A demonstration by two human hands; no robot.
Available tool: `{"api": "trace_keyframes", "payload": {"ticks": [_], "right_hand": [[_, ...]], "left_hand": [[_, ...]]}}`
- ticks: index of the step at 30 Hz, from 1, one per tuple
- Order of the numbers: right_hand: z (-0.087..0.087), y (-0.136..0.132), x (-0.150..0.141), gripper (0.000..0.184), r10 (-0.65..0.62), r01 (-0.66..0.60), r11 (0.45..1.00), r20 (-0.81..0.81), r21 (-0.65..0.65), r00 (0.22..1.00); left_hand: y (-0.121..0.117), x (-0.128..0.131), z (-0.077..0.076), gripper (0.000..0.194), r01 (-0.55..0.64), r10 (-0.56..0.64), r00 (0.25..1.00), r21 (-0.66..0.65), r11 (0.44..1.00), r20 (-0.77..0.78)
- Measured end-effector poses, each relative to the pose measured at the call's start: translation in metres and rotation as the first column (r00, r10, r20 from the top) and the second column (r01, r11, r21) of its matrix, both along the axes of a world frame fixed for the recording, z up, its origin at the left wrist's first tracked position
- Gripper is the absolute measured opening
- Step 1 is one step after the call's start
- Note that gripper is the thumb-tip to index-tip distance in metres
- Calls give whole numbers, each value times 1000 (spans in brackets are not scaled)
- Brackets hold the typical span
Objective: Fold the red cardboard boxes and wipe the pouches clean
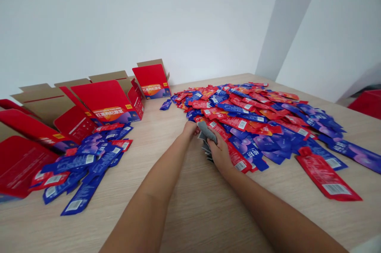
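I have a grey bundle [207, 134] of thin, flat, layered pieces in my right hand [222, 151], closed round it with the thumb across the near side. Its layers fan out at the lower edge, just above the worktop [190, 205]. My left hand [190, 128] is curled nearly closed at the bundle's upper left corner; I cannot tell whether its fingertips pinch a layer or only touch it.

Going by the clock from the bundle, the large heap [242, 108] of red and blue sachets spreads from twelve round to three o'clock, its near edge just beside my right hand. A red sachet [330, 177] lies on its own between three and four o'clock, barcode end towards me. A long blue sachet [354, 151] reaches out from the heap at three.

Towards nine o'clock is the smaller pile [89, 161], also red and blue, lying before a row of open red boxes [104, 102] that runs from nine to ten, brown flaps raised. A separate open box [153, 82] stands between ten and eleven, near the pale wall [208, 18], with a small blue sachet [166, 105] nearer me.
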State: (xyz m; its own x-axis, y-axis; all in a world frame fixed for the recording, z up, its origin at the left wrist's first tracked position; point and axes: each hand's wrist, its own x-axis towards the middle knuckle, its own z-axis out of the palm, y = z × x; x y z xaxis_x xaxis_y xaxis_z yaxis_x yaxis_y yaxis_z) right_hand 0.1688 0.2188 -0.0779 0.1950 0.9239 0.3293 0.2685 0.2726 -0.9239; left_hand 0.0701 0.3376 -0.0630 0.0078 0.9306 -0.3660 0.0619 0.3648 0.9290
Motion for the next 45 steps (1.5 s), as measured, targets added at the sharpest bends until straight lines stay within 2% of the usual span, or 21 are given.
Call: {"api": "trace_keyframes", "payload": {"ticks": [2,4,8,10,12,14,16,18,21,24,26,28,30,32,34,36,38,40,43,45], "right_hand": [[-1,2,1,44,-6,6,1000,-19,-8,1000],[-1,3,2,44,1,-1,1000,-30,-5,1000],[1,1,-1,45,11,-11,1000,-42,4,999],[2,0,-2,45,16,-16,1000,-25,10,1000],[2,-1,-2,46,37,-38,999,21,21,999],[1,-3,-4,48,83,-86,996,100,21,991],[2,-7,-6,49,151,-159,987,217,16,964],[4,-12,-11,51,220,-234,972,361,-4,906],[9,-20,-20,53,291,-285,952,598,-107,747],[14,-24,-25,52,317,-239,947,755,-216,574],[16,-24,-25,52,313,-205,949,796,-240,519],[17,-24,-24,53,305,-175,952,810,-250,502],[20,-27,-24,53,290,-149,957,819,-249,495],[22,-34,-28,52,280,-157,960,831,-232,480],[23,-44,-37,52,307,-243,945,849,-219,430],[22,-52,-47,54,359,-349,906,868,-237,343],[21,-55,-54,55,383,-393,882,883,-261,273],[20,-49,-53,52,362,-336,903,894,-266,264],[19,-30,-36,49,295,-141,954,909,-264,294],[17,-18,-22,48,266,-62,964,908,-260,324]], "left_hand": [[-3,-4,1,22,-28,28,1000,9,1000,12],[-20,-14,3,23,-58,57,997,24,998,44],[-88,-41,2,18,-73,72,992,10,997,102],[-124,-60,0,25,13,-6,991,-48,999,137],[-150,-83,-1,34,65,-62,997,-60,996,51],[-163,-110,0,36,2,7,990,65,998,-139],[-164,-137,1,31,-52,150,925,274,960,-349],[-162,-156,0,26,9,234,813,414,910,-533],[-158,-164,-2,32,235,176,638,407,883,-750],[-156,-154,-4,22,363,92,541,331,871,-836],[-154,-145,-3,21,331,72,567,308,892,-820],[-152,-138,-1,23,247,-6,703,237,940,-711],[-151,-131,0,23,200,-138,881,93,975,-453],[-151,-124,-1,23,205,-206,964,-23,978,-166],[-151,-119,-2,22,198,-199,980,-53,979,-26],[-152,-116,-4,21,167,-168,986,-60,984,-6],[-153,-116,-4,20,145,-146,989,-69,987,-13],[-154,-118,-3,17,134,-135,991,-75,988,-14],[-157,-124,1,17,131,-133,991,-72,989,-10],[-160,-129,2,20,119,-119,993,-52,992,-11]]}}
